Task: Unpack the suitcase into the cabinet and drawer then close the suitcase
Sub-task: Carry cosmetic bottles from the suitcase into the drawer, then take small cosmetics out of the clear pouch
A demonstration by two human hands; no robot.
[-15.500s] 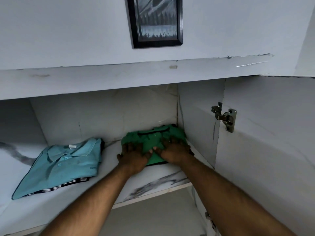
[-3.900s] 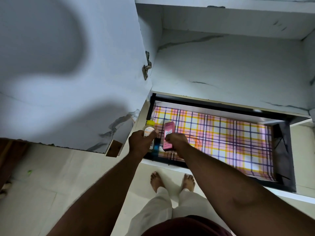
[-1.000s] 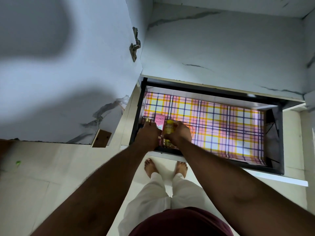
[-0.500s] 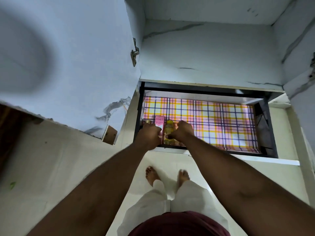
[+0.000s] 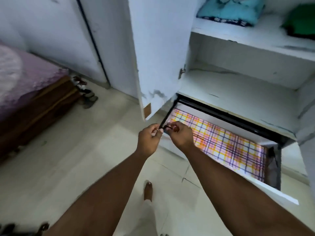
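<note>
The drawer [image 5: 276, 193] stands pulled out at the foot of the cabinet, lined with pink, yellow and blue plaid paper [image 5: 221, 145]. My left hand [image 5: 148, 139] and my right hand [image 5: 181, 135] hover close together over the drawer's front left corner, fingers loosely curled, with nothing visibly held. They hide that corner, so the pink box and yellow bottle do not show. On the upper cabinet shelf lie a folded teal shirt [image 5: 230, 11] and a folded green shirt [image 5: 301, 21]. The suitcase is out of view.
The open white cabinet door [image 5: 158, 57] hangs just left of the drawer. A bed with a purple cover [image 5: 25, 82] fills the left side, with shoes [image 5: 86, 96] at its corner. My bare foot [image 5: 148, 189] stands on the tiled floor below the hands.
My hands have lifted off the bottle and box in the drawer and drawn back to its front left corner. The view has swung left and up, bringing in the bed and shirts.
</note>
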